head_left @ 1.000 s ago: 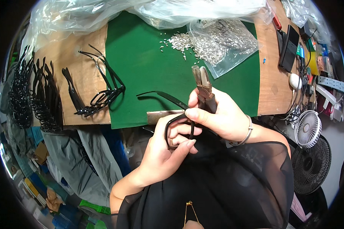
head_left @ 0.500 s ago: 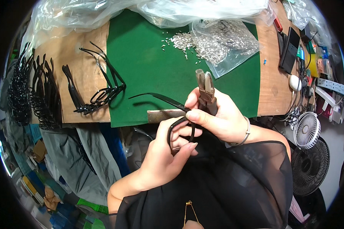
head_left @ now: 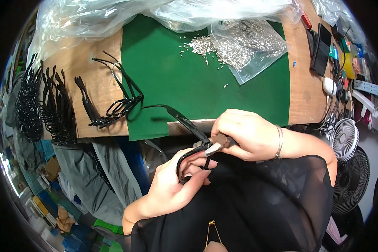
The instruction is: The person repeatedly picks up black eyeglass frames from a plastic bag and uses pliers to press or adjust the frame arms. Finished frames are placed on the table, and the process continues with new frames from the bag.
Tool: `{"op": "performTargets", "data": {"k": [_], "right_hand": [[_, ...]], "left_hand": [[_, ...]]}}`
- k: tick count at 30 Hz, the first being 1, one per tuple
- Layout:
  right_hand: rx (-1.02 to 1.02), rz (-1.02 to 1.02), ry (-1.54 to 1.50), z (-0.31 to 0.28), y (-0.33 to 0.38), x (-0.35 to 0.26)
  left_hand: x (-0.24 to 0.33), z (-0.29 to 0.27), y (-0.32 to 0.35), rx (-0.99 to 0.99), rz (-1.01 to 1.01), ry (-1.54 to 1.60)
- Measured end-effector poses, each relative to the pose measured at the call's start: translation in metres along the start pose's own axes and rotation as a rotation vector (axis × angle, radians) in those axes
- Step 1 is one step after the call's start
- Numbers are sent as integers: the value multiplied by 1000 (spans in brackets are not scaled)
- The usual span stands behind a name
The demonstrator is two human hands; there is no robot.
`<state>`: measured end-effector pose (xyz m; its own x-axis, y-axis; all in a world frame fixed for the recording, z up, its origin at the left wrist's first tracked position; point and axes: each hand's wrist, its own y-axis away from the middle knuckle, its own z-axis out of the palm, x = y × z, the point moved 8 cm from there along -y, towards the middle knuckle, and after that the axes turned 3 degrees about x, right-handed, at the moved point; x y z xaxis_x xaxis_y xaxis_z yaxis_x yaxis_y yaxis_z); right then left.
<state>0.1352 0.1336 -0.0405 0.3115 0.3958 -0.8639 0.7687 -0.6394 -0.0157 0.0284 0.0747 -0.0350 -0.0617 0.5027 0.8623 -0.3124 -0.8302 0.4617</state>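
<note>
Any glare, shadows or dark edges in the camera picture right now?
Head view: glare whitens the clear plastic sheeting up top; head view: a soft shadow lies on the green mat near the black glasses temple; head view: a dark rounded border fills the corners.

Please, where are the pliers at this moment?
In the head view, right of and below centre, the pliers are in the right hand, their tip at the black eyeglass frame.

At right, 1 small white fan [head_left: 344,139] overlaps 1 larger black fan [head_left: 351,179]; 1 black rectangular device [head_left: 321,49] lies beyond.
</note>
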Motion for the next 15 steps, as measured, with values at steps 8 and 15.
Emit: {"op": "performTargets", "data": {"k": [8,15], "right_hand": [[70,-174,221,-1,-5,1],[64,-51,130,4,-9,10]], "left_hand": [[18,4,-8,13,336,-628],[-1,-9,-12,50,172,-395]]}}
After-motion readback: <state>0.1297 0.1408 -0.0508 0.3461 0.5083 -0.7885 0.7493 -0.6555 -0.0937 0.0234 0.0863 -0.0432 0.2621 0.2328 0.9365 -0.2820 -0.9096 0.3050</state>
